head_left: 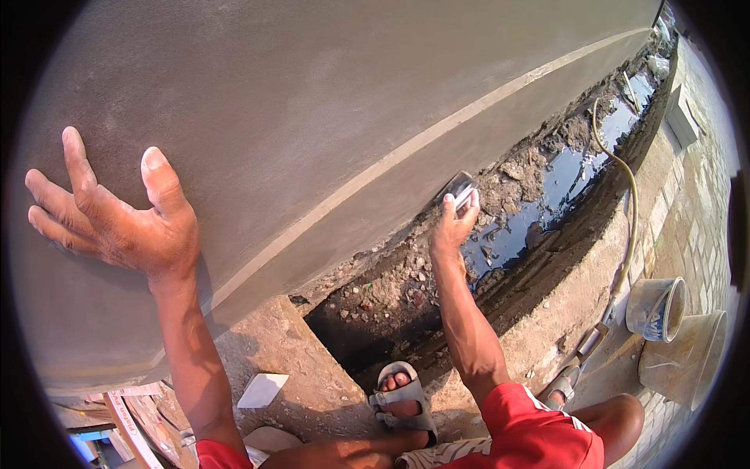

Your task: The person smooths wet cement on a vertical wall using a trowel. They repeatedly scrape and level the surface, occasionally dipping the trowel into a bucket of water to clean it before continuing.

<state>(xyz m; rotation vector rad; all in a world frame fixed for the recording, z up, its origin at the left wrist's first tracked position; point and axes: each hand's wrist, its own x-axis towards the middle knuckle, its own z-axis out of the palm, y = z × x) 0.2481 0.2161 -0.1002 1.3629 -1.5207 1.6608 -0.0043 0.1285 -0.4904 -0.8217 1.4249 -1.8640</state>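
A smooth grey-brown plastered wall [312, 109] fills the upper left, with a paler raised band [398, 156] slanting along its lower part. My left hand [129, 215] is open over the wall, fingers spread and thumb up; whether it presses on the surface, I cannot tell. Lower down, my right hand [453, 227] is closed on a small block [459, 190], dark on one face and whitish along its side. That block is at the wall's bottom edge, above the ditch, and its exact kind does not show. The fingers partly hide it.
A ditch with dark water [512, 246] and rubble runs below the wall. On its right bank lie a yellowish hose [631, 211], a trowel [591, 341] and a grey block [682, 117]. Two buckets [650, 309] stand at right. A white flat piece [263, 390] lies near my sandalled foot [402, 402].
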